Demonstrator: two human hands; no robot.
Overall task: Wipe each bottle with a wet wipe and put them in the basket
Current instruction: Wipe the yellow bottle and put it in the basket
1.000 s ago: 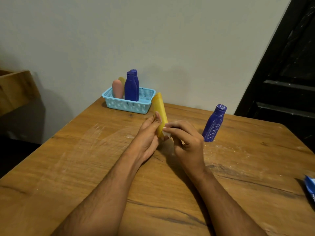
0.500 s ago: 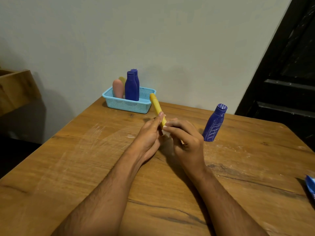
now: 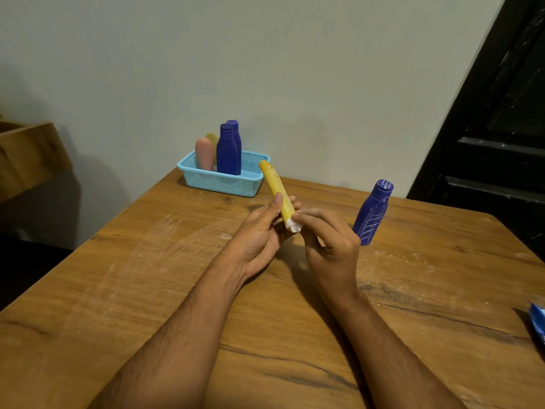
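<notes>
A wooden piece (image 3: 28, 154) is jutting in at the far left edge, apart from the wooden table (image 3: 124, 290). Further right, a light blue basket (image 3: 221, 181) is sitting at the table's far edge against the wall, holding a pink bottle (image 3: 204, 154), a yellow bottle (image 3: 213, 139) partly hidden behind it, and two dark blue bottles (image 3: 228, 150) standing upright, one behind the other. Just right of the basket, the left hand (image 3: 259, 234) is gripping the yellow bottle in hand (image 3: 276, 190), thumb and fingers curling round its lower part while the bottle is tilting up and to the left above the table. At the bottle's lower end, the right hand (image 3: 330, 246) is pinching a small white wet wipe (image 3: 293, 226) between its fingertips and pressing it against the bottle's base. Right of that hand, a dark blue bottle with pale line markings (image 3: 372, 214) is standing alone on the table, leaning in the wide-angle view, well apart from the basket. At the far right edge, a blue packet (image 3: 538, 326) is lying on the table, only partly in view.
</notes>
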